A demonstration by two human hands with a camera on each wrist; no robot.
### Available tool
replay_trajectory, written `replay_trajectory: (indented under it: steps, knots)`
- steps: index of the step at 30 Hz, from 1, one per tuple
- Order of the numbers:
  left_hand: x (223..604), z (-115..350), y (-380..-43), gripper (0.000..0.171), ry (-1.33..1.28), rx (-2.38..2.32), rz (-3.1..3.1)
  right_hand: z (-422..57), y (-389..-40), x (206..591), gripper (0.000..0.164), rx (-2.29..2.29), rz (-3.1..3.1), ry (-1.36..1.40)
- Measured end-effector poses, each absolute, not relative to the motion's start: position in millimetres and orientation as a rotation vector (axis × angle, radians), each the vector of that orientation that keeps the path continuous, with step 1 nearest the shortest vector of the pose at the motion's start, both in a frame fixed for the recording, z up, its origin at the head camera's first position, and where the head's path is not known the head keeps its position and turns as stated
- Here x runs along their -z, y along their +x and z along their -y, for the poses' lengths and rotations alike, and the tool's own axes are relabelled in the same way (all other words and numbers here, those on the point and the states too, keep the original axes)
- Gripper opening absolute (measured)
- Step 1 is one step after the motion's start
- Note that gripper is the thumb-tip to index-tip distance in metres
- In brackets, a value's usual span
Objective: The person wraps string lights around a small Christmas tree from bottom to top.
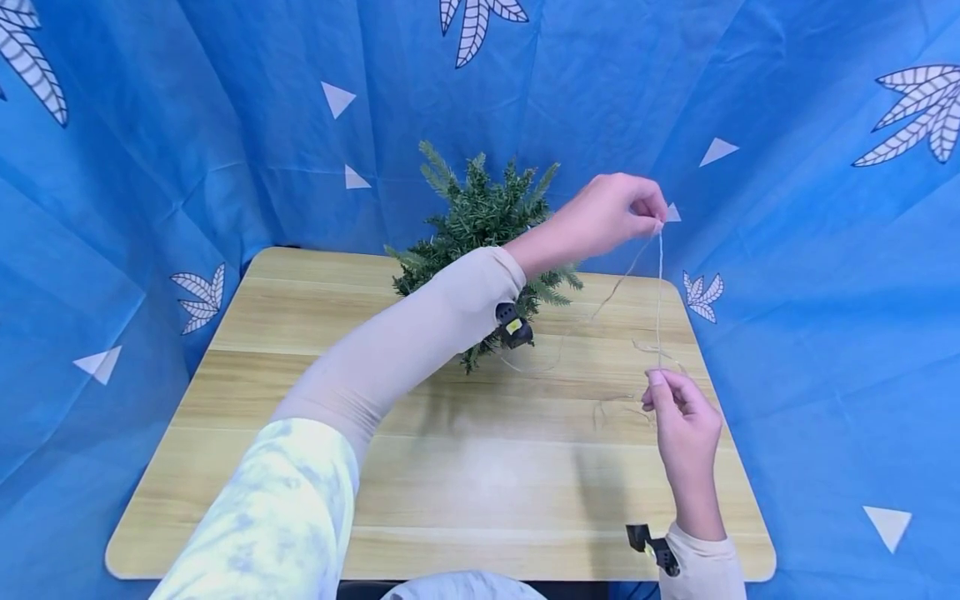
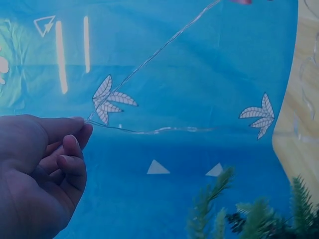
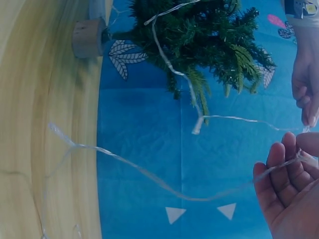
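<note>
My left hand (image 1: 618,212) is raised past the right side of a small artificial Christmas tree (image 1: 480,204). Its thumb and fingertips pinch a thin clear string of lights (image 1: 660,300). Lower and nearer to me, the right hand (image 1: 686,425) pinches the same string, which runs straight between both hands. In the left wrist view, the wire bends at the fingertips and a second length trails off to the right. The right wrist view shows a clear strand with small tips hanging from the right fingers (image 3: 279,167), and another strand in front of the tree.
Loose loops of wire (image 1: 615,408) lie on the right part of the wooden table (image 1: 247,433). The tree stands on a round wooden base (image 3: 87,40) near the back edge. Blue patterned cloth (image 1: 262,100) surrounds the table. My left forearm crosses before the tree.
</note>
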State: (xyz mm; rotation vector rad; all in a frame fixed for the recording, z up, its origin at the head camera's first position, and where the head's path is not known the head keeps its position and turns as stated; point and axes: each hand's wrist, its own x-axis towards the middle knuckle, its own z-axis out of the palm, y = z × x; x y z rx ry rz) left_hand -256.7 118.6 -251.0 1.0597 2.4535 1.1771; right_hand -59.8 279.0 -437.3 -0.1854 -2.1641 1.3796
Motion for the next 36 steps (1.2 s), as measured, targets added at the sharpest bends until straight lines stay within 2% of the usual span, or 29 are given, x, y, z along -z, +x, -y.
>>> replay_trajectory:
  steps: [21,29,36]
  knots:
    - [212.4,-124.2,-296.6,0.011,0.92,-1.352,-2.546,-277.6,-56.0,450.7,0.023,-1.378,2.203,-0.174]
    - [208.6,-124.9,-298.4,0.011,0.836,-1.472,-2.594,-290.7,-42.7,453.4,0.024,-1.429,2.212,-0.191]
    - [212.9,-117.6,-296.6,0.013,0.775,-1.545,-2.6,-303.5,-32.4,454.0,0.022,-1.437,2.222,-0.095]
